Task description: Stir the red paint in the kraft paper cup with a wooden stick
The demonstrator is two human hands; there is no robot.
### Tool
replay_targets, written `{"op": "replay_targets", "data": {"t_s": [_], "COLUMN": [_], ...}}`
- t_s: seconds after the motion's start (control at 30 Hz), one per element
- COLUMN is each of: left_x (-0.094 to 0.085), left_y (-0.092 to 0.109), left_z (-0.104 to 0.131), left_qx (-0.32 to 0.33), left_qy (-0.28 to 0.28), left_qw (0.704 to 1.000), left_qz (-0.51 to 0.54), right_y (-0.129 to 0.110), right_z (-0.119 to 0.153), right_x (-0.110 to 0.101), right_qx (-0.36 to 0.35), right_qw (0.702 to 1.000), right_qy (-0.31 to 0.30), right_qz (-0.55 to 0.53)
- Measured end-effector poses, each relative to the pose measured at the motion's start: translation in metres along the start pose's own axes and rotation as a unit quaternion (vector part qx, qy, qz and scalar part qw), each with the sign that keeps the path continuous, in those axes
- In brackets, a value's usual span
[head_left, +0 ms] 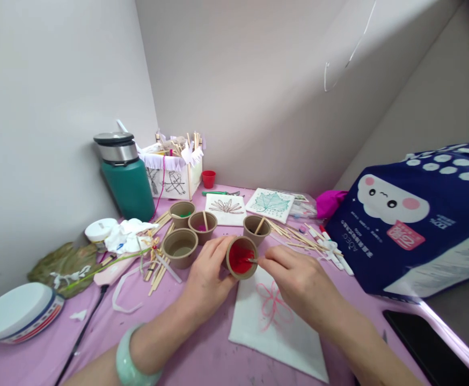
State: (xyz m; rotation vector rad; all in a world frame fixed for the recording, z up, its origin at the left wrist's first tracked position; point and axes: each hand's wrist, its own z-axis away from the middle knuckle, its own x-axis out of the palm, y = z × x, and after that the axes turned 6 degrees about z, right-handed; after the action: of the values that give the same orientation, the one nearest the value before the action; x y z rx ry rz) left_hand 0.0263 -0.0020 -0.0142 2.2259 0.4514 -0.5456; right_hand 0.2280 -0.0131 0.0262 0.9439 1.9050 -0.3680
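My left hand (214, 268) is wrapped round a small brown cup of red paint (240, 261), tilted so that its inside faces me. In my right hand (294, 276) I pinch a thin stick (253, 260), whose tip is in the red paint; my fingers hide most of it. Below both hands lies a white cloth (275, 321) with a pink flower outline drawn on it. Close behind stand several more brown cups: one with green paint (182, 210), one with purple paint and a stick (203, 225), a dark one with a stick (257, 228), and a greyish one (180, 248).
A teal bottle (127, 182) and a decorated box of sticks (174, 174) stand at the back left. Left lies a white bowl (17, 311). Two drawn panels (226, 210) rest behind the cups. On the right are markers (331, 252), a blue tissue pack (415, 230) and a phone (427, 343).
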Motion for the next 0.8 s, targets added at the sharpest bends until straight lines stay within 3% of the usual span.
{"op": "replay_targets", "data": {"t_s": [0.17, 0.33, 0.43, 0.53, 0.7, 0.8], "left_x": [0.001, 0.000, 0.000, 0.001, 0.002, 0.002], "left_y": [0.000, 0.002, 0.003, 0.002, -0.002, -0.002], "left_z": [0.001, 0.001, 0.001, 0.002, 0.002, 0.002], "left_qx": [-0.004, -0.008, -0.003, 0.003, 0.007, 0.007], "left_qy": [-0.014, -0.046, -0.059, -0.049, -0.021, -0.015], "left_qw": [1.000, 0.999, 0.998, 0.999, 1.000, 1.000], "left_qz": [0.003, 0.016, 0.020, 0.013, -0.001, -0.006], "right_y": [-0.004, -0.011, -0.010, -0.006, -0.004, -0.004], "right_z": [-0.001, -0.005, -0.005, -0.004, -0.003, -0.004], "right_x": [0.000, 0.007, 0.010, 0.009, 0.001, -0.002], "right_qx": [0.001, 0.025, 0.028, 0.046, -0.006, 0.013], "right_qw": [1.000, 0.996, 0.994, 0.993, 0.995, 0.995], "right_qy": [0.013, -0.001, 0.027, 0.063, 0.028, 0.053], "right_qz": [0.018, -0.083, -0.106, -0.090, -0.098, -0.085]}}
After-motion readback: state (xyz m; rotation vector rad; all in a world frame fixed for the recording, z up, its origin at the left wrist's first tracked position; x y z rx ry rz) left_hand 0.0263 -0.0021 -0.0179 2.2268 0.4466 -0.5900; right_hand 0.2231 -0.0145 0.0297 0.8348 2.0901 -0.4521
